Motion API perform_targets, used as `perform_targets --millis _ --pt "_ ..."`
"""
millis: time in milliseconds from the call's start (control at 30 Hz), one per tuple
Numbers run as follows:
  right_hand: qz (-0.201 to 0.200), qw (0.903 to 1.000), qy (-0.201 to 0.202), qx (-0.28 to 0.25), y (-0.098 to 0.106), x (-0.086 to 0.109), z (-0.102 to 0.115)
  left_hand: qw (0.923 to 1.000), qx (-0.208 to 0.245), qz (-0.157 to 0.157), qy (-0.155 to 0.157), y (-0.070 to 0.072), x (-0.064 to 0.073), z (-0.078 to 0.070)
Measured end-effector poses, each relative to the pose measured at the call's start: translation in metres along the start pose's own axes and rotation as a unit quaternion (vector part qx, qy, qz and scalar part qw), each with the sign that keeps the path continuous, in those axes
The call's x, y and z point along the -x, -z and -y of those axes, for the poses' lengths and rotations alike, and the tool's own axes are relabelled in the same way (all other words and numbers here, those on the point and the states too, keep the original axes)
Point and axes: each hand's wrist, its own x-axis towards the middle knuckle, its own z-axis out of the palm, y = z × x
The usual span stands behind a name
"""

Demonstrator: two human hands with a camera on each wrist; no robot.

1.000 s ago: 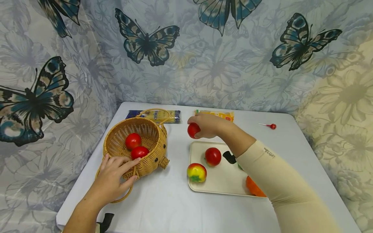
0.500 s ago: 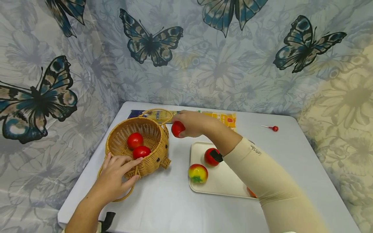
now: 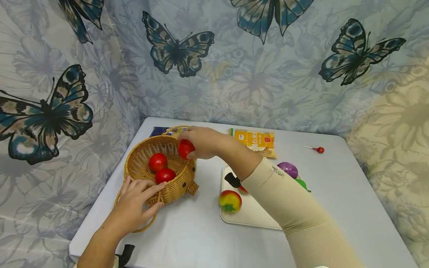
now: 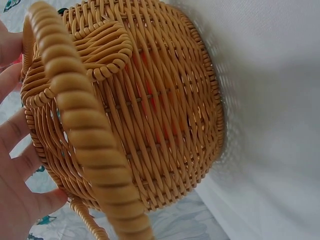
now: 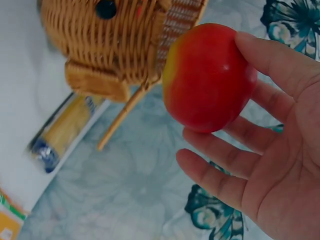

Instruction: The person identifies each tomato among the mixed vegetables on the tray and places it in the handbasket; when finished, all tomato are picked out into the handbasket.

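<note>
My right hand (image 3: pixel 204 143) holds a red apple-like fruit (image 5: pixel 210 77) with a yellow patch, thumb on one side and fingers on the other. It is over the right rim of a wicker basket (image 3: pixel 177 191). Two red round fruits, a rear one (image 3: pixel 158 162) and a front one (image 3: pixel 165 175), lie inside the basket. My left hand (image 3: pixel 135 203) rests on the basket's near-left rim with spread, fairly straight fingers. In the left wrist view its fingertips touch the woven rim (image 4: pixel 37 125), beside the thick handle (image 4: pixel 85 115).
A cream tray (image 3: pixel 249 219) carries a red-yellow fruit (image 3: pixel 230 201), a purple round thing (image 3: pixel 288 169) and a green leafy piece (image 3: pixel 302 184); my right sleeve hides part of it. Behind lie a yellow packet (image 3: pixel 253 139) and a pasta packet (image 5: pixel 65 127). A lollipop-like red item (image 3: pixel 320 150) lies right.
My right hand has carried the red fruit leftward from above the tray's back-left corner to the basket's rim. My left hand stays on the basket. The camera view has shifted slightly.
</note>
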Motion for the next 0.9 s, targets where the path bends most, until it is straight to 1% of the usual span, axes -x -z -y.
perform_targets --millis 200,367,633,900 --pt "-0.005 0.9997 0.013 0.02 -0.005 -0.01 0.011 1.0 0.0 0.007 0.005 0.0 0.0 -0.001" --pt "0.0 0.9994 0.027 0.02 -0.01 -0.019 0.021 0.9999 0.002 0.009 0.007 -0.001 0.0 -0.002" --pt "0.016 0.999 0.028 0.029 -0.027 -0.032 0.033 0.9999 0.002 0.009 0.008 0.0 0.0 -0.002" --pt "0.031 0.998 0.023 0.05 -0.04 -0.041 0.038 0.9998 0.0 0.013 0.012 0.001 0.0 -0.001"
